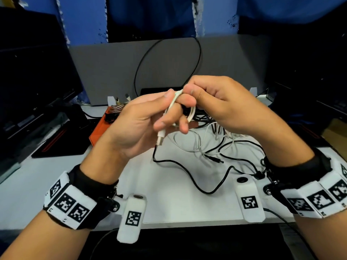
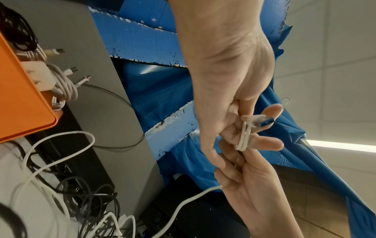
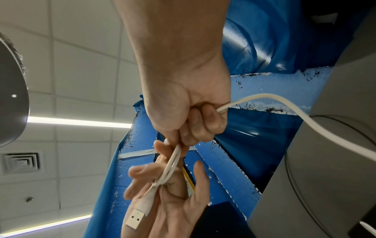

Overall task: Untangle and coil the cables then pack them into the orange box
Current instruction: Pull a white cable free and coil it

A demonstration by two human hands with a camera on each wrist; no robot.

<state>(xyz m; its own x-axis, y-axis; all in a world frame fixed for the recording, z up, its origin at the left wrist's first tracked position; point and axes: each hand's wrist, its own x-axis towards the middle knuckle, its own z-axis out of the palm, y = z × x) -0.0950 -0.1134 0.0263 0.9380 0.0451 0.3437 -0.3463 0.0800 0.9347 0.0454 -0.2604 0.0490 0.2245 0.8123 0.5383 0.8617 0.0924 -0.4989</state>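
Above the table my left hand holds a white USB cable, looped round its fingers, with the plug hanging below the palm. My right hand pinches the same cable at the top of the loops. In the left wrist view the loops wrap two fingers and the cable trails down from the right hand. The right wrist view shows the plug lying against the left palm. The orange box sits at the left and holds coiled cables. A tangle of black and white cables lies under the hands.
A grey partition panel stands behind the table, with a thin black cable looping up against it. A dark monitor and a black mat are at the left. A black cable runs across the white table towards me.
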